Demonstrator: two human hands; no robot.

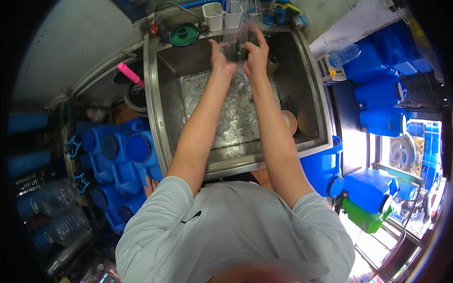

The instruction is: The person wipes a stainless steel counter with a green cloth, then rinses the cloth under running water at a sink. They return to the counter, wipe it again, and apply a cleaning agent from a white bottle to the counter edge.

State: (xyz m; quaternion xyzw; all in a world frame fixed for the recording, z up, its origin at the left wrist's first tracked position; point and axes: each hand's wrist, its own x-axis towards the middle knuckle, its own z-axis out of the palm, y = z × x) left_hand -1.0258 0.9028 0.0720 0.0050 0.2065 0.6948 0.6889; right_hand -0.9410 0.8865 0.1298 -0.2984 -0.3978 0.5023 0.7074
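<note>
Both my hands are raised over the far part of a stainless steel sink point(152, 99), under a spray of water point(243, 12). Between them is a dark, rounded thing point(236, 49), blurred by the water, so its kind cannot be made out. My left hand point(222, 60) supports its left side, thumb up and fingers mostly hidden behind it. My right hand point(256, 54) curves round its right side, with the fingers bent. Wet, shiny metal shows on the sink floor below my forearms.
A pinkish bowl point(289, 122) sits inside the sink's right side. On the back ledge are a green round lid point(184, 35) and white plastic containers point(213, 18). A pink handle point(130, 74) sticks up left. Blue jerrycans point(115, 158) flank the sink. Another person's fingers point(150, 186) show at left.
</note>
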